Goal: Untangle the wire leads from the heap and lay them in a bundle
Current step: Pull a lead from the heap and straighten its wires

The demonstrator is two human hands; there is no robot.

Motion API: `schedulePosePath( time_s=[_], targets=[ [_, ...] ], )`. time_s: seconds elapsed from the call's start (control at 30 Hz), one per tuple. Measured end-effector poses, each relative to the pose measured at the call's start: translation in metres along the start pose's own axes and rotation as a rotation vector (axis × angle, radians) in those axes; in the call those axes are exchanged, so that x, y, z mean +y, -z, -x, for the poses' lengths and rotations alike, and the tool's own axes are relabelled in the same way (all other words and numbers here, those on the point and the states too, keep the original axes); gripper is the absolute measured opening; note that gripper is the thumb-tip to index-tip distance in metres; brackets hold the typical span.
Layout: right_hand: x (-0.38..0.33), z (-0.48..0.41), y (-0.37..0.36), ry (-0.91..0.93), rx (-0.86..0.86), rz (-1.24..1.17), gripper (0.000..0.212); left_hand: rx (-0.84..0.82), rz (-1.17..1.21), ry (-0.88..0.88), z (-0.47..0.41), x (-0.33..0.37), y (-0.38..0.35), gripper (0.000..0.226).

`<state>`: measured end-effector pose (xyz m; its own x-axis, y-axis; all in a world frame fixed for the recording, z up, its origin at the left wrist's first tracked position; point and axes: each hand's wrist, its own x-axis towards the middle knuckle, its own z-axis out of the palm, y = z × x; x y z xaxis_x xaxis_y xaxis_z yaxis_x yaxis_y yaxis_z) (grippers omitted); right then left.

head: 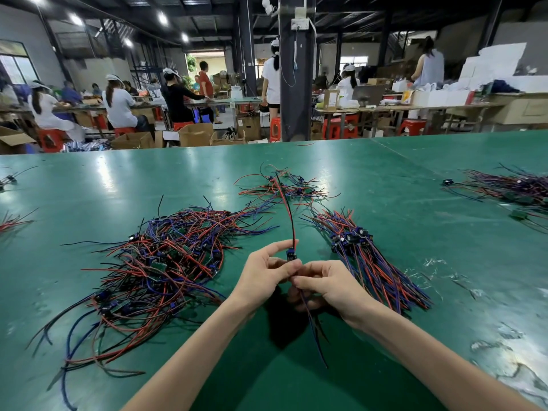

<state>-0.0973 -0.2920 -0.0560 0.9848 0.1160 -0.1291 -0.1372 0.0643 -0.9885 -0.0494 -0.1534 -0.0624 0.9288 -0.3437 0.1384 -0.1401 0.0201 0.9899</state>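
A big tangled heap [154, 268] of red, black and blue wire leads with small green boards lies left of centre on the green table [415, 203]. A neat bundle [370, 262] of aligned leads lies to the right. Between them, my left hand [264, 274] pinches one wire lead [289, 221] at its small blue component, its red-and-black wires rising away from me. My right hand [323, 286] pinches the same lead's blue wires, which trail down toward me.
A smaller loose tangle [284, 188] lies farther back at centre. Another pile of leads [516, 188] sits at the far right, and stray leads [12, 221] lie at the left edge. Scraps of clear tape [433, 265] dot the table's right side. Beyond the table, people work at benches.
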Motion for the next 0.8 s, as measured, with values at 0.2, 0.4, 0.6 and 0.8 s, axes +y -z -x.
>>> schedulePosePath(
  time_s=[0.2, 0.4, 0.6, 0.8],
  targets=[
    [-0.0001, 0.0000, -0.0021, -0.022, 0.002, 0.023, 0.014, 0.044, -0.019, -0.074, -0.0007, -0.0008, -0.0012, 0.036],
    [0.0007, 0.0002, -0.0037, -0.032, -0.017, 0.036, 0.015, 0.061, 0.074, 0.015, -0.0008, -0.0015, -0.0008, 0.036],
    [-0.0006, 0.0004, -0.0051, -0.011, 0.010, 0.037, 0.010, 0.035, 0.138, 0.098, -0.0011, 0.0029, 0.0017, 0.037],
    [-0.0009, 0.0005, -0.0068, -0.037, 0.019, 0.016, 0.014, 0.066, 0.120, 0.005, -0.0019, -0.0017, 0.0005, 0.035]
  ],
)
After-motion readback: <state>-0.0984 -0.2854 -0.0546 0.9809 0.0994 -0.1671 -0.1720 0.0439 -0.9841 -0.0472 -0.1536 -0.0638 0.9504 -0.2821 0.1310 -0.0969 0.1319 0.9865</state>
